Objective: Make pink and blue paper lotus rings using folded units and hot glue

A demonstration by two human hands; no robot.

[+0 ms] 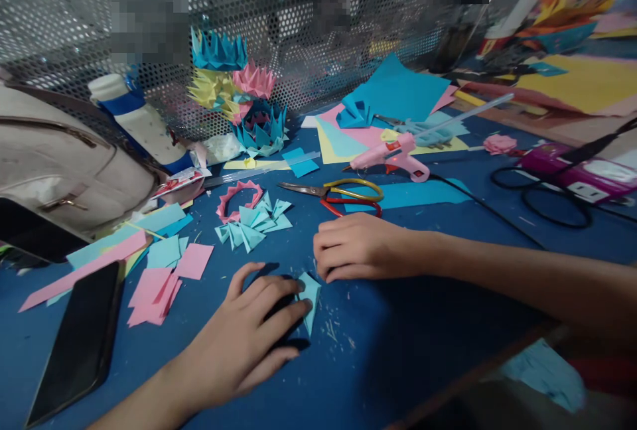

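A small folded light-blue paper piece (309,302) lies on the blue table, with two fingertips of my left hand (261,324) resting on it. That hand is spread, its thumb and other fingers apart. Just right of the piece, my right hand (351,247) lies on its side with the fingers curled together; whether anything is inside them is hidden. Behind it are scissors (326,191) with yellow and red handles. Several folded light-blue pieces (253,221) sit beside a pink folded ring (239,199). Pink paper squares (155,294) lie to the left.
A phone (77,344) lies at the left, near a bag (64,151) and a bottle (142,121). A pink glue gun (391,156), its cord running right, rests behind my right hand. Stacked paper crowns (259,126) stand against the perforated metal panel (164,85).
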